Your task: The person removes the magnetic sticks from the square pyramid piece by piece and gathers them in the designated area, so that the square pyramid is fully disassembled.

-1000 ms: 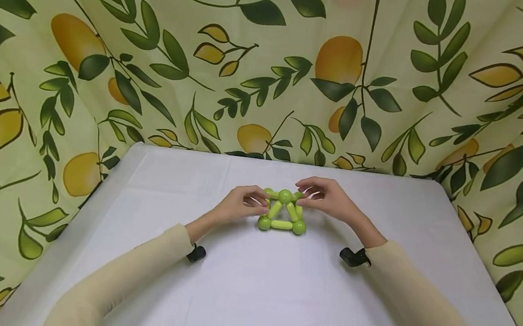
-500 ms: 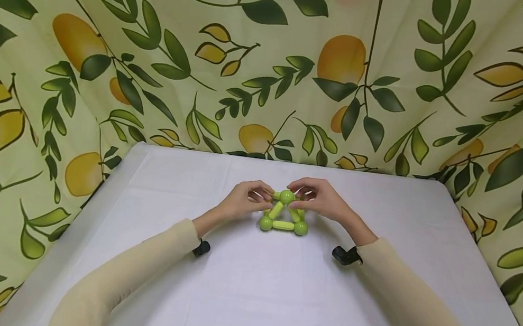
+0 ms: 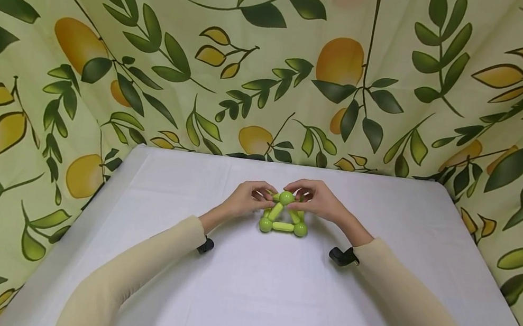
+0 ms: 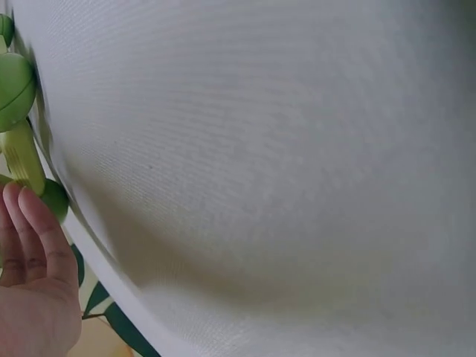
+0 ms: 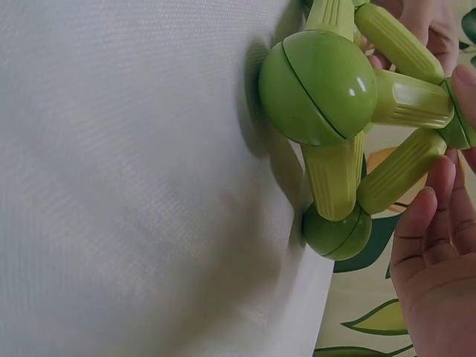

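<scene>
A pyramid-like frame (image 3: pixel 283 227) of lime-green rods and green balls, like a magnetic building toy, stands on the white-covered table. My right hand (image 3: pixel 317 198) pinches its top ball (image 3: pixel 286 198) with thumb and fingertips. In the right wrist view, a large lower ball (image 5: pixel 318 88) and several ribbed rods are close up, and the fingers meet the apex at the right edge. My left hand (image 3: pixel 253 198) curls its thumb and fingers round the upper left side of the frame, hiding part of it. Its fingers appear beside a rod (image 4: pixel 22 158) in the left wrist view.
The white cloth (image 3: pixel 247 299) covers the table. Behind and at both sides hangs a curtain (image 3: pixel 273 52) printed with leaves and orange fruit. Black wrist cameras (image 3: pixel 344 256) sit by the cream sleeves (image 3: pixel 414 301).
My right hand has moved left from the frame's right side onto the top ball. My left hand has shifted slightly right and closer in. The frame stays almost in place.
</scene>
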`<state>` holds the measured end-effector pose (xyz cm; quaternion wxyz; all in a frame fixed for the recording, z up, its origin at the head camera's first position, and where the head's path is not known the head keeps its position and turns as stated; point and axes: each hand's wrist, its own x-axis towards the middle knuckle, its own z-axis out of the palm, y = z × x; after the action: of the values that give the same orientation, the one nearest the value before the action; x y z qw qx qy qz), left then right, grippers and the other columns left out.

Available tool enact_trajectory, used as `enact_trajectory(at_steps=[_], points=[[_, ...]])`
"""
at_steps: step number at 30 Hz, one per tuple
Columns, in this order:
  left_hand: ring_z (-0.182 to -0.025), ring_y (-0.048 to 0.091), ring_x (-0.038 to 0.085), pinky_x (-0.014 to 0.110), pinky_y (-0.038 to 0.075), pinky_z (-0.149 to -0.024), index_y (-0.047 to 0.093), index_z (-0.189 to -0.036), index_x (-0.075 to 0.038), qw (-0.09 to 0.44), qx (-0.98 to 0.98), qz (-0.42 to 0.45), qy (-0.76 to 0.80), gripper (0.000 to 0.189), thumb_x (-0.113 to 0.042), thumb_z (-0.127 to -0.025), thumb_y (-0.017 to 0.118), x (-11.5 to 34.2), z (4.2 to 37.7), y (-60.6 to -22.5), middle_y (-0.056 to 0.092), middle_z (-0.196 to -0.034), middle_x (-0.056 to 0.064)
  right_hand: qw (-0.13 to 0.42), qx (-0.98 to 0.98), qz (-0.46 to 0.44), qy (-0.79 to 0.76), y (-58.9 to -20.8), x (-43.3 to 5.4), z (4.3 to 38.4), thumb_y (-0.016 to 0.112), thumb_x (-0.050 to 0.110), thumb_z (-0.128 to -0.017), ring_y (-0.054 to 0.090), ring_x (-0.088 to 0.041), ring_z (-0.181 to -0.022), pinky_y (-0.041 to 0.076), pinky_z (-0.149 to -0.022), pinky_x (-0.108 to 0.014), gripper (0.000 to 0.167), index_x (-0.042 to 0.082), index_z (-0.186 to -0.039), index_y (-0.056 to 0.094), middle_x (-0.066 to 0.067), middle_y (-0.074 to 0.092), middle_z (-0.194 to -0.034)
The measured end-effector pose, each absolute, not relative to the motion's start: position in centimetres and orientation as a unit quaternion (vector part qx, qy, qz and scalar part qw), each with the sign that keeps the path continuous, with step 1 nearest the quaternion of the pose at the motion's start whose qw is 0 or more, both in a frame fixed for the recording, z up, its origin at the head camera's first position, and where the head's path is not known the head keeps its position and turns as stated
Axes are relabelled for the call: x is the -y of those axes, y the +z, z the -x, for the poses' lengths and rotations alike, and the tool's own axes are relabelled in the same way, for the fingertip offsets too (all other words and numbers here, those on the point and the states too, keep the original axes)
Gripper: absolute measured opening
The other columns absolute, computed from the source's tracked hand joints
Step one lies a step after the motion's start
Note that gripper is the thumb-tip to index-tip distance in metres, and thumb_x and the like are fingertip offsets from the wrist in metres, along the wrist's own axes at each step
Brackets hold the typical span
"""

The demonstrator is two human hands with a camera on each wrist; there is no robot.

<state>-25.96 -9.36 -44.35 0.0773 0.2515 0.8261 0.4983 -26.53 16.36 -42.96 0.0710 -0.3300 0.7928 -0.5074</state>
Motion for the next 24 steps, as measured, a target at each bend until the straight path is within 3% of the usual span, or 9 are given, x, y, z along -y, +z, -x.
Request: enact_trajectory(at_steps=[18, 24], points=[[-0.082, 0.065, 0.018, 0.027, 0.055, -0.076, 0.073, -0.113, -0.002, 0.066, -0.833, -0.256, 0.485, 0.021, -0.007, -0.092, 0.077, 8.93, 26.56, -44.30, 0.069, -0.090, 0.006, 0.066, -0.791, 0.323, -0.515, -43.14, -16.17, 26.58, 0.085, 0.004, -0.082, 0.059, -0.028, -0.086, 0.050, -0.070, -0.028, 0.040, -0.001, -0.119, 0.070, -0.006, 0.068, -0.098], [-0.078, 0.064, 0.018, 0.028, 0.056, -0.068, 0.073, -0.114, -0.001, 0.074, -0.828, -0.261, 0.491, 0.021, -0.004, -0.093, 0.075, 8.83, 26.53, -44.42, 0.067, -0.089, 0.006, 0.063, -0.784, 0.329, -0.523, -43.40, -16.05, 26.53, 0.086, 0.003, -0.081, 0.058, -0.029, -0.084, 0.048, -0.069, -0.028, 0.040, 0.000, -0.119, 0.071, -0.009, 0.067, -0.096]])
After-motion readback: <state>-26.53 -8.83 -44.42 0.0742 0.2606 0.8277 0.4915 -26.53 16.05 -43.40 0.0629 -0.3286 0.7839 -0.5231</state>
